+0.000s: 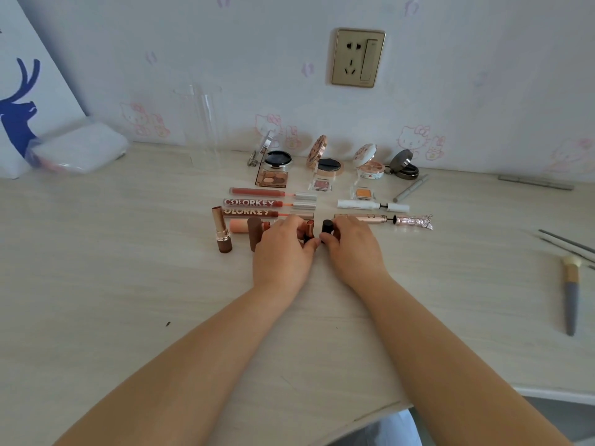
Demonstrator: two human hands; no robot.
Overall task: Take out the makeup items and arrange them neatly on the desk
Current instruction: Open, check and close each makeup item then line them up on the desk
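Pale wood-grain desk (128, 284) runs smooth and matte under my bare forearms, against a wall papered with faint pink cartoon cats. My left hand (283, 249) pinches a slim uncapped lipstick (309, 231), upright with a glossy reddish tip and dark base. My right hand (351, 246) curls round its black cylindrical cap (327, 227), just beside it. Both hands sit close together, palms down, fingertips nearly touching. To the left of my left hand stands a gold-and-brown lipstick (222, 233), and a brown cap (254, 236) partly hidden by my fingers. Just beyond my knuckles lie three lip gloss tubes (254, 202) in a row, flat. Past my right hand lie a white mascara (370, 205) and a pink ornate mascara (386, 219). Further back, round compacts (328, 159) stand open. Far right of my right hand lies a grey-handled brush (570, 294); far left, a crinkled clear plastic bag (77, 149).
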